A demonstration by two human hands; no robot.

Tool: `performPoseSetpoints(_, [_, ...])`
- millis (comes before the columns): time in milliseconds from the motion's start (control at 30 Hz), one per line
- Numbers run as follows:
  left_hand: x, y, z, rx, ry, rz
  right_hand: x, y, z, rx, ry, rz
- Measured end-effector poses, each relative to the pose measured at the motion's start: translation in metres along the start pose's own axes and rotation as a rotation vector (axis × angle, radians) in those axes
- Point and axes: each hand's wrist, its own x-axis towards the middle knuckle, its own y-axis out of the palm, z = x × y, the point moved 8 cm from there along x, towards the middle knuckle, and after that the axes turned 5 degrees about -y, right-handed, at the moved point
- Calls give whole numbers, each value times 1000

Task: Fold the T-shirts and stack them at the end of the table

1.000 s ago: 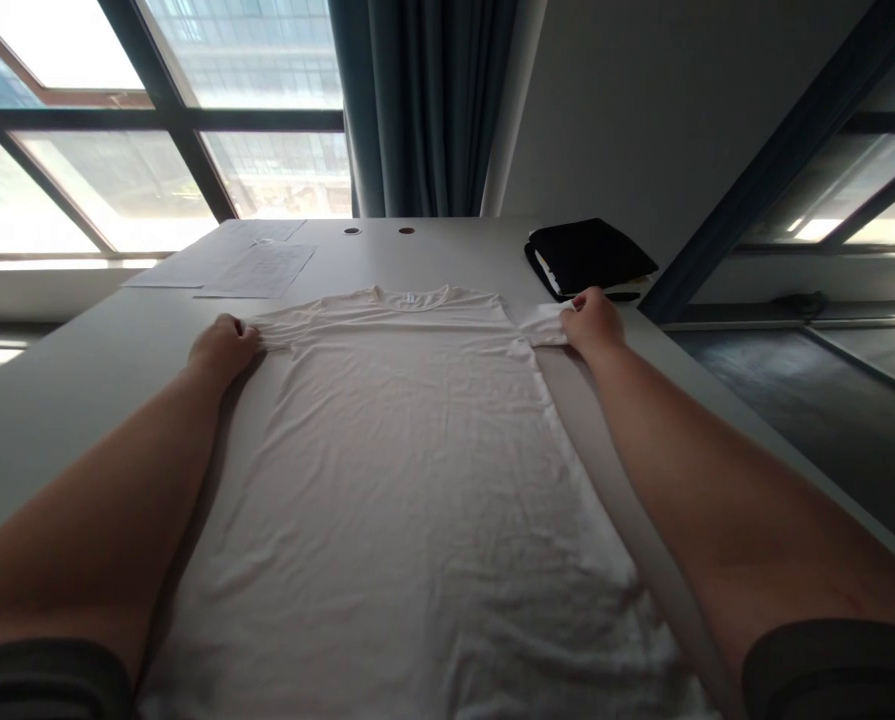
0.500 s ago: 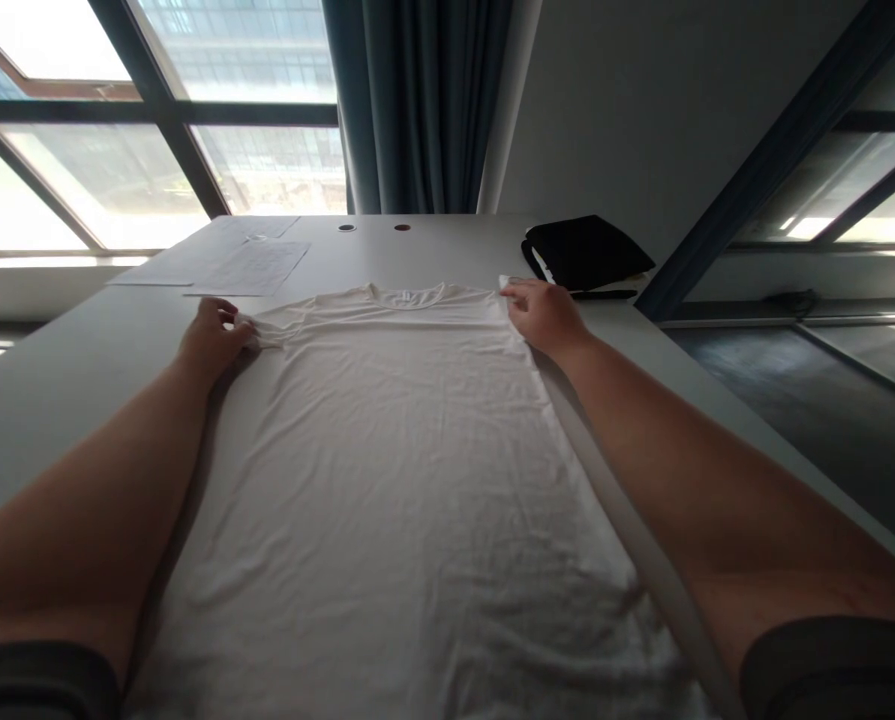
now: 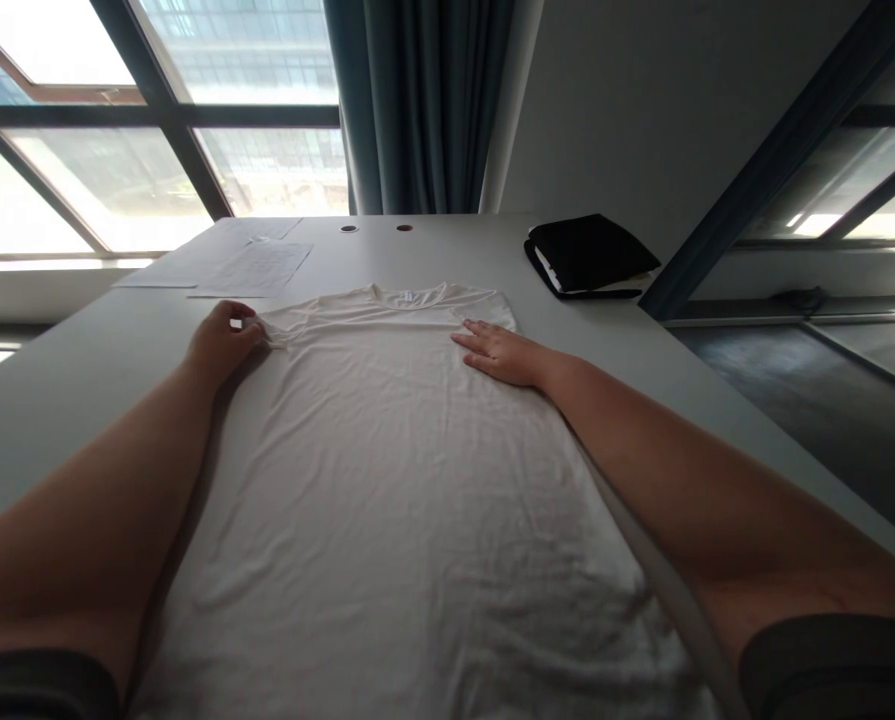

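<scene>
A white T-shirt [image 3: 387, 450] lies spread on the white table [image 3: 79, 370], its neckline at the far end and soft wrinkles across its body. At the far left, my left hand [image 3: 229, 338] pinches the edge of the shirt's left sleeve. My right hand [image 3: 498, 352] rests flat on the upper right part of the shirt, below the right shoulder, with its fingers spread and pointing left.
Sheets of paper [image 3: 248, 268] lie at the table's far left. A black folder [image 3: 593, 252] sits at the far right. Two round holes are near the back edge, with a dark curtain [image 3: 421, 110] and windows [image 3: 259, 60] behind.
My right hand has let go of the right sleeve edge and moved left and nearer, onto the shirt, with its fingers opened. My left hand still pinches the left sleeve.
</scene>
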Motion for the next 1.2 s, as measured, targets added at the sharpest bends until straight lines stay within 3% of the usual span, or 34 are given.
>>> performPoseSetpoints(133, [-5,-10,-23,-12,62,-72,2,2,-2,10,-38,3])
performPoseSetpoints(267, [-23,-21,-73,118,314,-182,2,1,-3,22,-64,-26])
performPoseSetpoints(367, [-42,-6,-108,209,528,-84,2,0,-2,24,-63,-29])
performPoseSetpoints(433, [-55,11,-121,238,645,30,1,-1,-1,28,-59,-31])
performPoseSetpoints(600, [-58,44,-114,187,699,214,-1,-4,1,45,-50,-43])
performPoseSetpoints(767, [-47,76,-93,381,654,396,0,-3,-1,53,-52,-47])
performPoseSetpoints(1000, [-61,78,-107,500,732,453,-2,-9,8,9,-65,-57])
performPoseSetpoints(1200, [-62,82,-109,524,675,380,-3,-15,11,-10,-59,-87])
